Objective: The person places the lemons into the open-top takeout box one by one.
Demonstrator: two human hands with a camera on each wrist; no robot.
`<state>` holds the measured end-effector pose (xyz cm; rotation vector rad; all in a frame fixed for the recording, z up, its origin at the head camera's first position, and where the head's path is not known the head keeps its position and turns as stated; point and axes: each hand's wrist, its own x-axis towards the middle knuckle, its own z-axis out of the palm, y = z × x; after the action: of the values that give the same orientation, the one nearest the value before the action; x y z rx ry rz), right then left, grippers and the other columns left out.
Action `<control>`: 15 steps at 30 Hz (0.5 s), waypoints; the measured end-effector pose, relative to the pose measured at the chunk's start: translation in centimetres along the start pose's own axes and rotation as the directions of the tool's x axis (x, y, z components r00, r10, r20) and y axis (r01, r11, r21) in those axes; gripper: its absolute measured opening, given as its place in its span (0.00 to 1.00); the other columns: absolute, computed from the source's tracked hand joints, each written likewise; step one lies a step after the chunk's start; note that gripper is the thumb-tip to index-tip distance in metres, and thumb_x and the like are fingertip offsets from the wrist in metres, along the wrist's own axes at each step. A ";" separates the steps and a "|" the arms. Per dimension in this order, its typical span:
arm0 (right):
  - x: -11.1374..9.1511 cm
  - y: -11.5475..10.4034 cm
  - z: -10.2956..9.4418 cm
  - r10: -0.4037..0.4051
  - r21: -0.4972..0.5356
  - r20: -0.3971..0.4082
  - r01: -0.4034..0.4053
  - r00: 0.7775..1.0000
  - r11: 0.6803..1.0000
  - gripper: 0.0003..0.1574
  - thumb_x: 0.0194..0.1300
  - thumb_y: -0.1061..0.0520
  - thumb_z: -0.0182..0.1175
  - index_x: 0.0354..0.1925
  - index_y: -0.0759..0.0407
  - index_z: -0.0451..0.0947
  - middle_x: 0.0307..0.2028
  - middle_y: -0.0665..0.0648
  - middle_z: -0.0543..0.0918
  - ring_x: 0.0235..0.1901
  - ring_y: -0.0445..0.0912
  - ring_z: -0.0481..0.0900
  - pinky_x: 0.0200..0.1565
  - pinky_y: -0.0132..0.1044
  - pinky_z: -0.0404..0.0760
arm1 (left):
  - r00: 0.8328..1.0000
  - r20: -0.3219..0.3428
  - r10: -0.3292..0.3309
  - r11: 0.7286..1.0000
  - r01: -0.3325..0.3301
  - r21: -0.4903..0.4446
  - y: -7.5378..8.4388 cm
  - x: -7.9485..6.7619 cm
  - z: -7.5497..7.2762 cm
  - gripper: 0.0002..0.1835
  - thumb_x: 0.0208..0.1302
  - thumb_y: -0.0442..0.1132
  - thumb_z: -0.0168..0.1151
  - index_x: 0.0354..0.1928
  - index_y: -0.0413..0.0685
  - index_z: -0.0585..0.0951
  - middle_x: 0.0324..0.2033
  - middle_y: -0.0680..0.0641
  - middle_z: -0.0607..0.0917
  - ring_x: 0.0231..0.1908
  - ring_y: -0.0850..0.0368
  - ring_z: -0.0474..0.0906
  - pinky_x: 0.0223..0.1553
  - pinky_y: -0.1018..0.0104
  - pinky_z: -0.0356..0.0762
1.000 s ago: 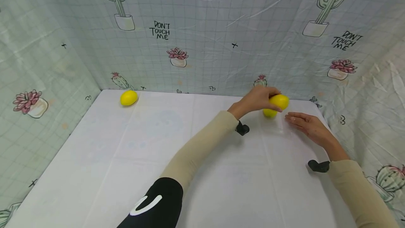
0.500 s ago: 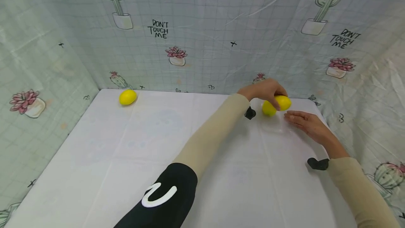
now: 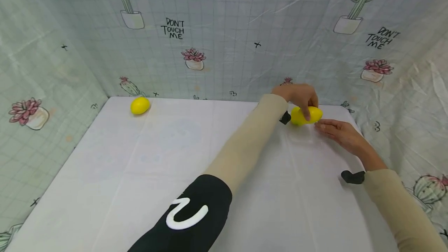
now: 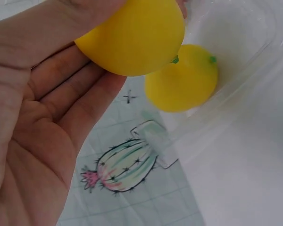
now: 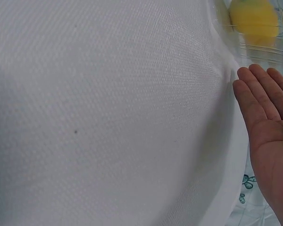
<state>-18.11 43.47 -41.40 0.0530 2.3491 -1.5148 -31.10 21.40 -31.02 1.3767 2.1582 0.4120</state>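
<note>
My left hand (image 3: 301, 94) reaches to the far right of the table and grips a yellow lemon (image 4: 137, 37), thumb on the near side. Below and beside it, a second lemon (image 4: 181, 82) with a green tip sits in a clear plastic container (image 4: 226, 102). In the head view the two lemons overlap, and the see-through container barely shows. My right hand (image 3: 341, 135) lies on its edge to the right, fingers straight and together, fingertips right at the container's side. The right wrist view has this open palm (image 5: 273, 136) beside the clear wall (image 5: 260, 52).
Another lemon (image 3: 140, 105) lies at the table's far left corner. A white cloth covers the table (image 3: 168, 154). Patterned cactus fabric (image 3: 224, 30) hangs behind and at both sides, close to the far edge.
My left hand has moved right and slightly away from me, bringing its lemon lower, close against the one in the container. The right hand stays in place. The head view has tilted a little.
</note>
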 end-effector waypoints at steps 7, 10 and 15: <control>0.1 0.1 -0.1 0.028 0.015 -0.008 -0.028 1.000 0.999 0.49 0.77 0.39 0.53 0.78 0.67 0.51 0.64 0.46 0.71 0.55 0.26 0.75 0.62 0.29 0.73 | 0.998 0.063 0.007 1.000 -0.008 0.017 -0.8 0.6 1.5 0.25 0.59 0.43 0.77 0.60 0.49 0.85 0.52 0.54 0.86 0.49 0.62 0.77 0.51 0.79 0.74; 0.1 0.1 -0.1 0.019 0.026 -0.008 -0.019 1.000 0.999 0.48 0.76 0.39 0.54 0.78 0.67 0.52 0.60 0.40 0.72 0.56 0.27 0.75 0.62 0.29 0.73 | 0.999 0.052 0.008 1.000 -0.008 0.000 -1.1 0.6 1.9 0.25 0.59 0.43 0.77 0.59 0.50 0.85 0.52 0.54 0.86 0.49 0.62 0.77 0.51 0.79 0.73; 0.2 0.3 -0.1 0.005 0.024 -0.010 -0.005 1.000 1.000 0.48 0.76 0.39 0.54 0.78 0.67 0.53 0.59 0.39 0.72 0.56 0.27 0.75 0.60 0.27 0.75 | 0.999 0.036 0.027 1.000 -0.027 -0.012 -1.3 0.5 2.0 0.24 0.60 0.42 0.76 0.58 0.50 0.85 0.51 0.54 0.86 0.49 0.61 0.76 0.51 0.79 0.73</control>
<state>-18.29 43.66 -41.66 0.0723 2.3366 -1.5442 -31.05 21.18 -33.49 1.3979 2.1072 0.4062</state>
